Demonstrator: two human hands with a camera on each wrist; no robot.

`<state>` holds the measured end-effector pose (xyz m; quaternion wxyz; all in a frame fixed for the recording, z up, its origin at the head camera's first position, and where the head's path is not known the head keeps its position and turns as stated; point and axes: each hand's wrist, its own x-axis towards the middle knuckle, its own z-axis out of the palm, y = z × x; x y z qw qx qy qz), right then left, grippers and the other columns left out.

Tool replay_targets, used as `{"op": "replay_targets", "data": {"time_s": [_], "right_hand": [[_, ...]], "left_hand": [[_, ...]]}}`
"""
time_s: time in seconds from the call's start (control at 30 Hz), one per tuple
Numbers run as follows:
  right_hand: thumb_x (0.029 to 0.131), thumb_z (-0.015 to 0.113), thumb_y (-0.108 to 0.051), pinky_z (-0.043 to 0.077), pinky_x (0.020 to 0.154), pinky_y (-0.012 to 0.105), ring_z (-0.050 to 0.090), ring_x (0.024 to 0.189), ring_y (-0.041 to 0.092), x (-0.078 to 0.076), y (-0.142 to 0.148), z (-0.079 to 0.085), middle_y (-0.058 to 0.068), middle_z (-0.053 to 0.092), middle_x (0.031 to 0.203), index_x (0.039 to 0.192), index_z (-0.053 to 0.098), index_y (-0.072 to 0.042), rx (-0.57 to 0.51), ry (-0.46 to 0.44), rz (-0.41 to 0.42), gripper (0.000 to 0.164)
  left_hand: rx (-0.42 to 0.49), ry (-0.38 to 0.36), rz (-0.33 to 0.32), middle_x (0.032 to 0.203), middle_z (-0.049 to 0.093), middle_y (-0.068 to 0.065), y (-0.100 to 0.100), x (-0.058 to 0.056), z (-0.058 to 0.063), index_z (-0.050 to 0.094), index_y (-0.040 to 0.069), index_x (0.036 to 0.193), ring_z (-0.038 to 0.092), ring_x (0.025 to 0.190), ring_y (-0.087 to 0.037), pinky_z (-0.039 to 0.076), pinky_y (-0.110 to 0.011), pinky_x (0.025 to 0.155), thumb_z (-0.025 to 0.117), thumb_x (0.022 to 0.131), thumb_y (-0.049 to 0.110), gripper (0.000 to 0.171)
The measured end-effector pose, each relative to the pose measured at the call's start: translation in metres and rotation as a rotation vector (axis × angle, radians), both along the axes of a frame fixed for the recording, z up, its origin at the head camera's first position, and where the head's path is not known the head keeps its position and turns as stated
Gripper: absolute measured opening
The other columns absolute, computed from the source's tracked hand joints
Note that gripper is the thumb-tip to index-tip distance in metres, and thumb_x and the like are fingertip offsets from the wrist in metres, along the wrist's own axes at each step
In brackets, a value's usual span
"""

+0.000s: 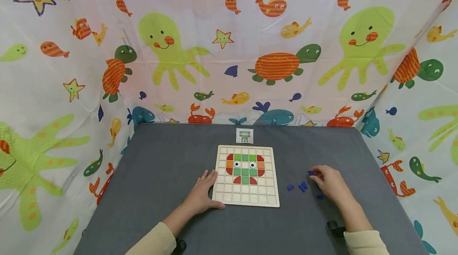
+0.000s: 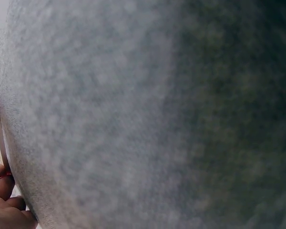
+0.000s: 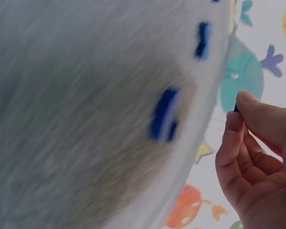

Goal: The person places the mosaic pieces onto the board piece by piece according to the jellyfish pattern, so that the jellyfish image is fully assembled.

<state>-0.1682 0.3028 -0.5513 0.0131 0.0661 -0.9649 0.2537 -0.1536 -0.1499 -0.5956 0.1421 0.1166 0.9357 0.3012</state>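
A light wooden grid board lies on the dark grey table. Green, red and orange tiles and two eye tiles form a figure in its upper middle. My left hand rests at the board's lower left corner, fingers spread along the left side and thumb at the front edge. To the right of the board, my right hand pinches a small dark blue piece between thumb and finger; in the right wrist view only a sliver shows. Several more blue pieces lie on the table beside that hand.
A small picture card with a similar figure on a grid lies behind the board. A curtain with printed sea animals hangs behind the table and along both sides. The left wrist view is mostly blurred grey cloth.
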Motion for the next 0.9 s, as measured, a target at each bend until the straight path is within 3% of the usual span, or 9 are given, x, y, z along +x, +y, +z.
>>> {"op": "replay_targets", "data": {"time_s": [0.2, 0.4, 0.9], "right_hand": [[0.090, 0.075, -0.006, 0.057, 0.072, 0.043, 0.064, 0.079, 0.021, 0.001, -0.025, 0.011, 0.008, 0.068, 0.091, 0.103, 0.073, -0.001, -0.022, 0.053, 0.044, 0.015], [0.087, 0.078, -0.007, 0.054, 0.066, 0.034, 0.058, 0.075, 0.013, 0.000, -0.054, 0.012, 0.004, 0.066, 0.089, 0.102, 0.074, -0.003, -0.009, 0.077, 0.100, 0.016], [0.086, 0.080, -0.008, 0.052, 0.064, 0.025, 0.055, 0.074, 0.008, 0.008, -0.122, 0.006, 0.001, 0.067, 0.090, 0.099, 0.075, -0.007, -0.055, 0.026, 0.230, 0.014]], "left_hand": [[0.012, 0.002, -0.002, 0.167, 0.025, -0.007, 0.000, 0.001, 0.001, 0.028, 0.010, 0.160, 0.010, 0.157, -0.032, 0.016, -0.057, 0.126, 0.092, 0.065, 0.053, 0.122], [0.009, 0.003, -0.001, 0.167, 0.025, -0.007, 0.000, 0.000, 0.001, 0.028, 0.010, 0.161, 0.010, 0.157, -0.032, 0.016, -0.056, 0.126, 0.092, 0.065, 0.053, 0.123], [0.008, 0.010, -0.008, 0.167, 0.026, -0.008, 0.000, 0.002, 0.003, 0.028, 0.009, 0.160, 0.011, 0.157, -0.033, 0.016, -0.056, 0.126, 0.092, 0.065, 0.051, 0.122]]}}
